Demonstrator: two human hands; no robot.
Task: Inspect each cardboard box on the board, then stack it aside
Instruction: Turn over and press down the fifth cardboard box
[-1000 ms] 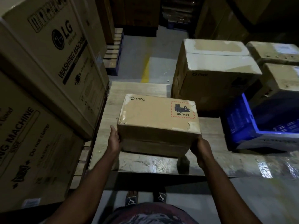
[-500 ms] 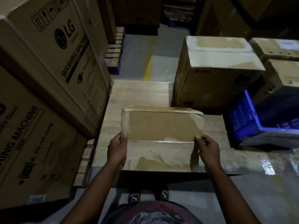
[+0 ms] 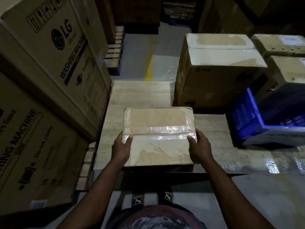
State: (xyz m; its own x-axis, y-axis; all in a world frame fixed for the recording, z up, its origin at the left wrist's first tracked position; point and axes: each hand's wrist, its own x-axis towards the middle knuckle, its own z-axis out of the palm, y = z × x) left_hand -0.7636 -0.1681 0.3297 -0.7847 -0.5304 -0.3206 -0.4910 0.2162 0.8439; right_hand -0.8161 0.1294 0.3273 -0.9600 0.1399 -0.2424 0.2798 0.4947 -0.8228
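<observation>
One cardboard box in play, two hands on it: left hand grips its 9 o'clock edge, right hand its 3 o'clock edge, thumbs on top. It's at the board's 6 o'clock rim — brown, glossy tape across the middle, surface scuffed. Two washing-machine cartons at 9 o'clock, one blue box at 3.

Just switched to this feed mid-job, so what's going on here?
A person is holding a cardboard box in both hands at the near edge of the board. The left hand grips its left side and the right hand its right side, thumbs on the taped face that is turned up to the camera. A larger PICO box and a blue box sit to the right, with washing machine cartons stacked on the left.
</observation>
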